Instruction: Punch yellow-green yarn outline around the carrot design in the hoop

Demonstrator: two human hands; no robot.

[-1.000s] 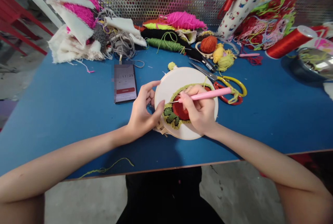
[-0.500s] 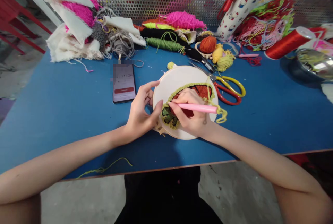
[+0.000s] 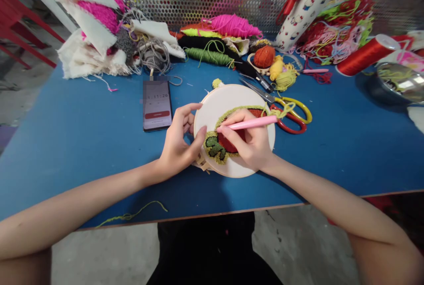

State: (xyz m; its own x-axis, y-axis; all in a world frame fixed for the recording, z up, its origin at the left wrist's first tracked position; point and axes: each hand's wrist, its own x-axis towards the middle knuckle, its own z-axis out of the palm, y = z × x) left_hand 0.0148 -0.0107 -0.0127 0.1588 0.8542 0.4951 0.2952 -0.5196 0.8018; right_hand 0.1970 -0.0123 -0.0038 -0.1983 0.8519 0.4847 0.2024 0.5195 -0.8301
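Observation:
My left hand [image 3: 182,139] grips the left rim of a round embroidery hoop [image 3: 228,99], thumb on the front and the other fingers partly behind it. White cloth is stretched in the hoop, bearing a looped yarn pattern [image 3: 215,146] in red, green, black and yellow-green. Closed around a pink punch needle [image 3: 251,123], my right hand [image 3: 250,141] rests over the pattern and hides part of it. The tool's tip is at the pattern's upper left edge, near my left thumb. Yellow-green yarn [image 3: 286,109] trails from the tool's back end.
Scissors [image 3: 293,115] with red and yellow handles lie right of the hoop, and a phone [image 3: 157,106] lies left. Yarn bundles [image 3: 212,55], cloth scraps [image 3: 96,55], a patterned tumbler [image 3: 308,9], a red thread spool [image 3: 367,55] and a metal bowl [image 3: 400,82] line the back.
The back end of the punch needle has swung upward, and its trailing yarn now lies over the scissors' handles. My right hand has turned slightly; my left hand keeps its hold.

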